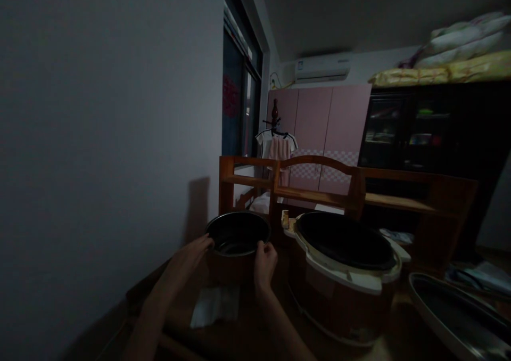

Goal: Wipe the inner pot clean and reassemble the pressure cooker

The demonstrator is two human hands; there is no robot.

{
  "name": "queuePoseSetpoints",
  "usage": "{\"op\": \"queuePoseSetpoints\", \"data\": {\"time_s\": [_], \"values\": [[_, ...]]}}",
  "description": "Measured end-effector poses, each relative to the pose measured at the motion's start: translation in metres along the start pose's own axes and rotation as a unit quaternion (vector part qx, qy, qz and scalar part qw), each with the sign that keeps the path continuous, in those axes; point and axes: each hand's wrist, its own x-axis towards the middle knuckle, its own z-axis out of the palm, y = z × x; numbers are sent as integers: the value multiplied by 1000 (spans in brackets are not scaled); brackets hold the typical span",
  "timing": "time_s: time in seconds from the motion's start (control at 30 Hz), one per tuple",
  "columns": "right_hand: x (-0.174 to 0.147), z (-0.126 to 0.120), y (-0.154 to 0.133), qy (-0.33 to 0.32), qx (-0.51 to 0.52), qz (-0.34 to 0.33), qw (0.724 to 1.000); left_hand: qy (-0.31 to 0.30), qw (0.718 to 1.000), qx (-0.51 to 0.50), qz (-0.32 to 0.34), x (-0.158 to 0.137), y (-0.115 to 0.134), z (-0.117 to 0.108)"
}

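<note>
A round, dark inner pot (239, 233) with a thin shiny rim is before me, left of centre, its mouth upward. My left hand (203, 244) pinches the rim at its left side. At the right front of the rim, the curled fingers of my right hand (266, 255) grip it too. Right of the pot stands a large rice cooker (339, 302) with a brown body and a pale top ring, its lid off. Its mouth looks black, and the dimness hides what is inside. A pale folded cloth (215, 305) lies on the desk below the pot.
At the lower right lies a large oval lid-like piece (451, 313) with a pale rim. A wooden shelf rack (319, 195) runs along the back of the desk. The wall (120, 137) is close on the left. Pink cupboards (313, 121) stand farther off.
</note>
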Motion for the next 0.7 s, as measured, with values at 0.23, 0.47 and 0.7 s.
{"op": "queuePoseSetpoints", "data": {"time_s": [0.23,0.47,0.7], "values": [[5,9,25,-8,21,30,999,13,1000,1,22,-5,-19,17],[11,11,33,-24,42,50,998,39,994,98,-4,-9,-1,22],[18,-12,35,-49,43,74,995,33,991,131,-18,-102,27,76]]}}
